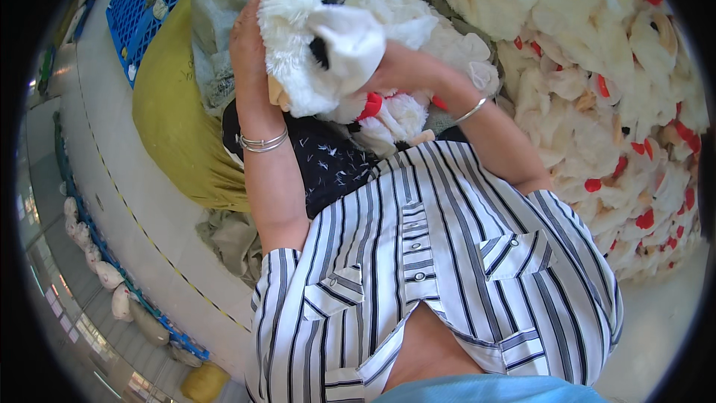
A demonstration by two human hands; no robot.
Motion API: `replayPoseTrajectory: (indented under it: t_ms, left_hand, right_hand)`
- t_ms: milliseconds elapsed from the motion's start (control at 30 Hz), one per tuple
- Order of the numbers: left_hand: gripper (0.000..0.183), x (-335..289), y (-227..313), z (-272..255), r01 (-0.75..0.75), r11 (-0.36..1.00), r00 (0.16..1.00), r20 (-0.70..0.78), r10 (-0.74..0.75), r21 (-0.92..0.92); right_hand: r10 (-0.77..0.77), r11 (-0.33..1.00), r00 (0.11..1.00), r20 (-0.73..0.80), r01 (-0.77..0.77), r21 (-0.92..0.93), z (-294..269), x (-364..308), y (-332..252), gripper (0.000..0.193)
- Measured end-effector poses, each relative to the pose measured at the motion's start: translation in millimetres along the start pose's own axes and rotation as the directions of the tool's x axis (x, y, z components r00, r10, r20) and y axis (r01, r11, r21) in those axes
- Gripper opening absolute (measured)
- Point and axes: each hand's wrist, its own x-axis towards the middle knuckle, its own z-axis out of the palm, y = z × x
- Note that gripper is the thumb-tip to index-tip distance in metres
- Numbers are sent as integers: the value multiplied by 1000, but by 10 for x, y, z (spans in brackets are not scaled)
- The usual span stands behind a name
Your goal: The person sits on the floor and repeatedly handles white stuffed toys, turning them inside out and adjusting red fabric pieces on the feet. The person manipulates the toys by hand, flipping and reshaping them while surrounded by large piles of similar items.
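Head view: both hands are raised in front of the person's chest around a white plush toy (328,52) — a fluffy, unstuffed-looking skin with a black eye patch, a tan piece at its lower left edge and a red piece at its bottom. The left hand (250,45) lies along the toy's left side, fingers wrapped up and over the fluffy top, gripping it; two thin silver bangles (263,142) sit on that wrist. The right hand (399,67) is mostly hidden behind the toy's smooth white fabric, pressed into it from the right; it seems closed on the toy, though its fingers cannot be seen. A single silver bangle (471,110) circles the right wrist.

The toy is held above the person's lap, over a dark cloth with small white marks (328,160), and just above the striped black-and-white shirt (440,254).

To the right lies a large heap of similar white plush pieces (611,89) with red and tan bits — it reaches from the top edge down past the right elbow. To the left sits a bulging yellow sack (175,112), with a grey-green sack (224,7) behind it, touching the toy's far side. A blue plastic pallet (145,0) lies on the pale floor (112,186) at the upper left.
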Motion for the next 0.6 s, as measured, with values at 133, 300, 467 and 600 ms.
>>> replayPoseTrajectory:
  t_ms: [133,300,467,600]
  left_hand:
    - [34,48,-100,-68,-11,999,996,85,13,-30]
    - [31,81,-185,-15,65,994,973,225,-44,-87]
    - [32,192,-380,-91,138,990,947,287,-143,40]
    - [24,853,-867,-704,-87,988,884,466,17,130]
  right_hand:
    - [86,996,992,-98,-88,-19,163,85,-48,56]
    - [62,987,990,-124,-43,153,-39,140,-117,44]
    - [25,999,996,-83,-21,50,288,163,107,33]
    - [254,904,964,-85,-205,375,-498,-84,20,21]
